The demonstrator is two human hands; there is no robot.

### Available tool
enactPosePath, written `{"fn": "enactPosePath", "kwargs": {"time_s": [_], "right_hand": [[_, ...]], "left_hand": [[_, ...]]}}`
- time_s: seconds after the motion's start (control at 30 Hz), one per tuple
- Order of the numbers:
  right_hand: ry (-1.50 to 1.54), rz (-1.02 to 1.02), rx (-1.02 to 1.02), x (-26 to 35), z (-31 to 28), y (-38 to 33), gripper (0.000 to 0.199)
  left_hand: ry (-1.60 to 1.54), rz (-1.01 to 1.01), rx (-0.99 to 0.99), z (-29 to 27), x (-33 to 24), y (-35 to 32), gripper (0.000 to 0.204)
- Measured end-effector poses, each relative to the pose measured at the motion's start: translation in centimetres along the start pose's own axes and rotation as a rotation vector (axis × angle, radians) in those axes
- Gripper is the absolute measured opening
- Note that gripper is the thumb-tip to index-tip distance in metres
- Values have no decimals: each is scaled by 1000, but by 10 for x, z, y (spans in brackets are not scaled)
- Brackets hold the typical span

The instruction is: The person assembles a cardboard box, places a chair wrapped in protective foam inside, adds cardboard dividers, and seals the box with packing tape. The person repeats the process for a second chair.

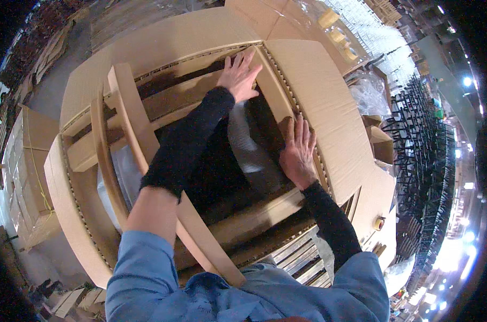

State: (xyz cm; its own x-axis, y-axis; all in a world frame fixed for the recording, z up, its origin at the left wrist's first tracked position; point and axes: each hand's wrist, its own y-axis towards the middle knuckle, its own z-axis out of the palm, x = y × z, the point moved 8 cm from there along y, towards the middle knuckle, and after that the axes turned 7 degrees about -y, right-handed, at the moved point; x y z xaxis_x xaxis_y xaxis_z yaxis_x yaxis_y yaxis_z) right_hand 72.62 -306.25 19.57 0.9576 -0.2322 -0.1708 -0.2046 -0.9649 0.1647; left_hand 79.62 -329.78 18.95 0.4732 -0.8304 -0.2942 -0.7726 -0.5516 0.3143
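A large open cardboard box (313,80) lies before me with its flaps folded outward. My left hand (241,78) reaches to its far corner, fingers spread at the top of the inner edge. Along the right wall runs a cardboard strip (275,88); my right hand (299,155) presses on it with fingers stretched out. Two more long strips, a wide one (131,107) and a narrow one (100,145), cross the left part of the box. Deep inside is something dark (214,172), its kind unclear, beside translucent wrapping (242,134). My left forearm hides part of the interior.
Another carton with a yellow strap (42,188) stands at the left. Yellow tape rolls (337,37) lie on cardboard at the far right, near a clear plastic bag (369,94). A slatted surface (302,257) shows below the box. Stacked black frames (420,145) fill the right side.
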Motion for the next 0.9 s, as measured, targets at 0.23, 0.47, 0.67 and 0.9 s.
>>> {"fn": "enactPosePath", "kwargs": {"time_s": [0.23, 0.47, 0.67, 0.9], "right_hand": [[661, -385, -297, 100, -121, 45, 73], [237, -513, 10, 37, 1, 101, 71], [486, -463, 25, 10, -5, 103, 76], [696, -633, -334, 84, -141, 83, 70]], "left_hand": [[25, -118, -22, 51, 50, 4, 61], [36, -49, 2, 21, 24, 9, 73], [14, -42, 38, 22, 18, 3, 78], [48, -52, -5, 31, 48, -19, 71]]}}
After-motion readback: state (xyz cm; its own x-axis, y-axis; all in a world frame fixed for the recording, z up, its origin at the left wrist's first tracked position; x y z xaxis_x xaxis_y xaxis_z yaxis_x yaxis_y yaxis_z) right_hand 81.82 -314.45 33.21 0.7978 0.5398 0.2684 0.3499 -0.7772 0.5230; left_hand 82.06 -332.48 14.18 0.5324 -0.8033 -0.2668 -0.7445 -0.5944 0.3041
